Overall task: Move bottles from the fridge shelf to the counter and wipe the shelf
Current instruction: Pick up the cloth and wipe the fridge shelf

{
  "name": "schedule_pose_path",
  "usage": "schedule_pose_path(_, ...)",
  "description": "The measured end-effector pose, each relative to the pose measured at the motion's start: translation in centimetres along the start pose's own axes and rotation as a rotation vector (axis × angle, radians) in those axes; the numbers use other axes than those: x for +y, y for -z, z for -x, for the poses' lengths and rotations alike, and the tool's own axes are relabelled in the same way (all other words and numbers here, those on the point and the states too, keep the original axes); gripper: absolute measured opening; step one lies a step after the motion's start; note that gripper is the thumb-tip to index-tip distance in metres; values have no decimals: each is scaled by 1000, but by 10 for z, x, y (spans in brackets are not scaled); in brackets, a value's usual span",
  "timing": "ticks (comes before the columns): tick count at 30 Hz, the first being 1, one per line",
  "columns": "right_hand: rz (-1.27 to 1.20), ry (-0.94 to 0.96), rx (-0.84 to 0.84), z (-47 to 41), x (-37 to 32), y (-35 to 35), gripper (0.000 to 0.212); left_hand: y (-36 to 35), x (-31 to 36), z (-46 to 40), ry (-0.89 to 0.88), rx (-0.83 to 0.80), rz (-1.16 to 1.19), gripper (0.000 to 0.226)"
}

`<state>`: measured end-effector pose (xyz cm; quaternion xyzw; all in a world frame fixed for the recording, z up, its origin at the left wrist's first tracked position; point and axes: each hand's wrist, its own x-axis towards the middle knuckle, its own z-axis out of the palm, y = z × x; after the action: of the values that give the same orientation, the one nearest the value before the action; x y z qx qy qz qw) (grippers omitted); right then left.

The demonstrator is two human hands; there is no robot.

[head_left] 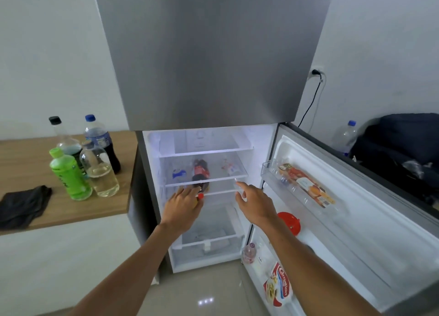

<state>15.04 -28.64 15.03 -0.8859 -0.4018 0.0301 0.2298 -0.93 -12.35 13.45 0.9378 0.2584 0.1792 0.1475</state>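
Note:
The lower fridge door is open. A cola bottle with a red label lies on its side on the glass shelf, its red cap pointing out at me. My left hand is closed around the bottle's neck just behind the cap. My right hand hovers with fingers spread at the shelf's front right edge and holds nothing. A blue-labelled bottle and a red-and-white-labelled bottle also lie on that shelf. On the wooden counter at the left stand several bottles, with a green bottle foremost.
A black cloth lies on the counter's front left. The open door on the right holds a food package, a red lid, a small bottle and a packet. A dark bag sits beyond the door.

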Motion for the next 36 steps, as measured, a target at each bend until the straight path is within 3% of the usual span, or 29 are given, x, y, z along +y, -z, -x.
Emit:
schedule_pose_path(10, -76, 207, -14, -24, -107, -72, 40, 41, -110, 30, 145, 66, -86, 45)
schedule_pose_path(17, -76, 333, -112, -61, -224, -155, 42, 89, -242, 52, 244, 139, -141, 39)
schedule_pose_path(25, -97, 453, -238, -84, -370, -249, 40, 136, -419, 109, 454, 111, -229, 39)
schedule_pose_path(32, -68, 527, -352, -111, -466, -328, 43, 159, -518, 123, 552, 92, -210, 41)
schedule_pose_path(36, -115, 475, -388, -140, -514, -374, 45, 161, -569, 95, 537, 91, -204, 40)
